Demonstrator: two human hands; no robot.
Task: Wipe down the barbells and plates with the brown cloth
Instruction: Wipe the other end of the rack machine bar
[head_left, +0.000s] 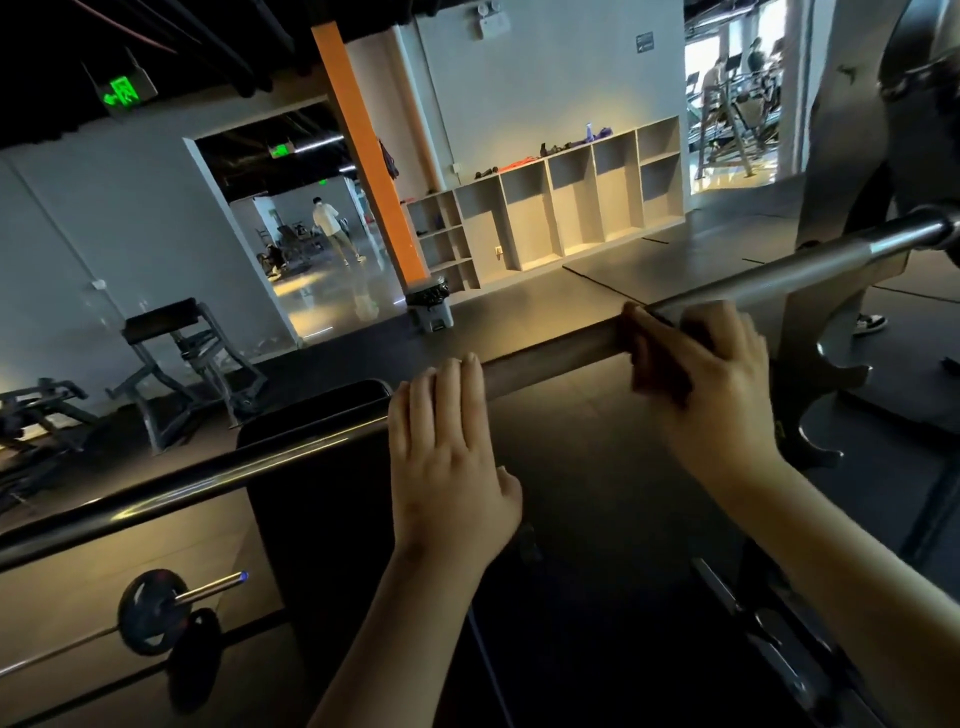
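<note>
A long steel barbell runs diagonally from the lower left up to the rack at the upper right. My left hand lies flat over the bar near its middle, fingers straight. Further right, my right hand presses the brown cloth against the bar, fingers curled over it; only a dark edge of the cloth shows at the fingertips. A second barbell with a small black plate lies on the floor at the lower left.
A black bench pad sits under the bar. The grey rack upright with hooks stands at the right. Other bench frames stand at the left, a bin and cubby shelves at the back. People stand in far rooms.
</note>
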